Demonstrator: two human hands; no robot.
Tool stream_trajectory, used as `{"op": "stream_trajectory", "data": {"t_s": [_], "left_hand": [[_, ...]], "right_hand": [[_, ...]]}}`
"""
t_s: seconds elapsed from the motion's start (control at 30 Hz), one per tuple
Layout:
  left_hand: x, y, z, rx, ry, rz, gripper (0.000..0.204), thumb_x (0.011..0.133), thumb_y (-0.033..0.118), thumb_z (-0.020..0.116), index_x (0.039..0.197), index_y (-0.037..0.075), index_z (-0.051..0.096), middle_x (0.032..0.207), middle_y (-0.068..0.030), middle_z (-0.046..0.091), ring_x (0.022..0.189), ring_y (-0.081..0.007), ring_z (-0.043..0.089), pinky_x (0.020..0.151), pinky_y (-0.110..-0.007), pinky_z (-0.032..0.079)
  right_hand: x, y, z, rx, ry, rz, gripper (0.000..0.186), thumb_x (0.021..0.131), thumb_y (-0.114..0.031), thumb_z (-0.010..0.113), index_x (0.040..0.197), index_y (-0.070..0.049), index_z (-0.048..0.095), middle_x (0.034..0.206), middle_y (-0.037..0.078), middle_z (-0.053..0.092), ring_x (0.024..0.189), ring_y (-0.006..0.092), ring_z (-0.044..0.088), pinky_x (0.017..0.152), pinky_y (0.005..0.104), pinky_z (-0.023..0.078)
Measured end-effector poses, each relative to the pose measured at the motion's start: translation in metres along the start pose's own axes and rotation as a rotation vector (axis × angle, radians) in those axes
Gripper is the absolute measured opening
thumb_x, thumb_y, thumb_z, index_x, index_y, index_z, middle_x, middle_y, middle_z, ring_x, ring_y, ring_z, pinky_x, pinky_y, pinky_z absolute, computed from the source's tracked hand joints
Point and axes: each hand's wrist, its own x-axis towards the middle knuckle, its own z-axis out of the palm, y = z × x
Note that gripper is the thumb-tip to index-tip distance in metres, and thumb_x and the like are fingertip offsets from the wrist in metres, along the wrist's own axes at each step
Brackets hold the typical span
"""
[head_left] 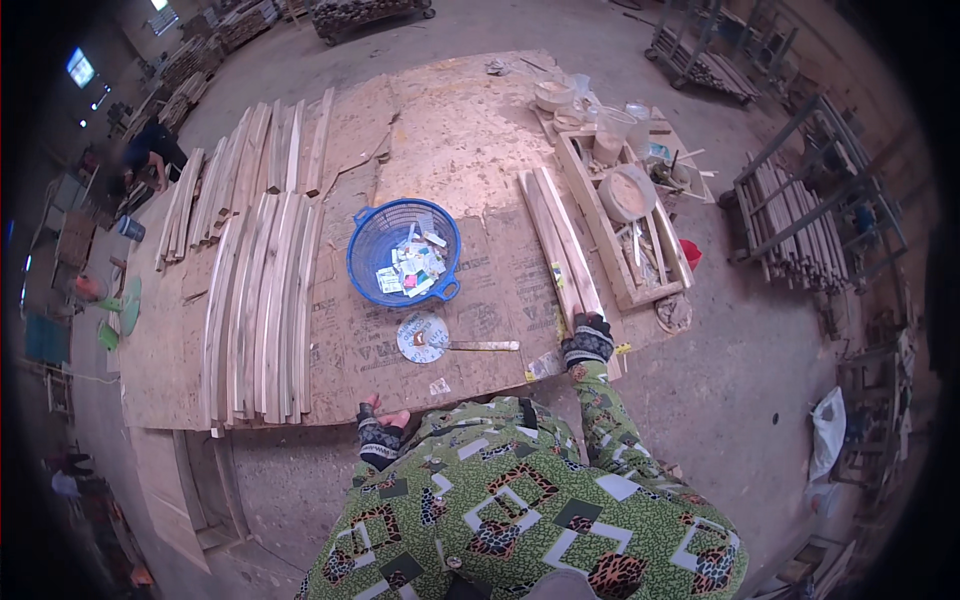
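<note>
My right hand (588,341), in a dark patterned fingerless glove, has its fingers curled over the near end of the long wooden strips (562,240) on the right of the table. My left hand (381,430), gloved alike, hangs at the table's front edge with bare fingers apart and nothing visible in them. Between the hands lie a round whitish disc (422,338) with a brown smear and a flat putty knife (484,346). Farther back stands a blue plastic basket (362,255) holding many small paper labels (415,262).
Rows of wooden strips (262,300) cover the table's left side. A wooden tray (590,215) at the right bears a white bucket (627,193) and tubs. Carts of strips (800,215) stand beyond. Another person (150,160) bends over at the far left.
</note>
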Motion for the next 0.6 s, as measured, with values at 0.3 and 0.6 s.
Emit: {"op": "stream_trajectory", "data": {"t_s": [0.3,0.6], "left_hand": [[0.036,-0.069,-0.068,0.202,0.375,0.115,0.062,0.064,0.021,0.077,0.115,0.0,0.049,0.094,-0.0099,0.057,0.066,-0.016,0.054,0.068,-0.031,0.046],[0.072,-0.088,-0.136,0.311,0.763,0.022,0.056,0.063,0.025,0.074,0.111,0.007,0.05,0.093,-0.0175,0.055,0.085,-0.0315,0.054,0.075,-0.041,0.045]], "right_hand": [[0.001,-0.029,0.002,0.178,0.149,-0.226,0.055,0.06,-0.021,0.065,0.113,-0.013,0.056,0.104,0.009,0.054,0.098,0.0303,0.048,0.083,0.0456,0.038],[-0.015,-0.2,-0.258,1.181,0.224,-0.863,0.019,0.081,-0.015,0.058,0.097,-0.004,0.062,0.081,0.005,0.056,0.075,0.0169,0.052,0.074,0.0343,0.043]]}}
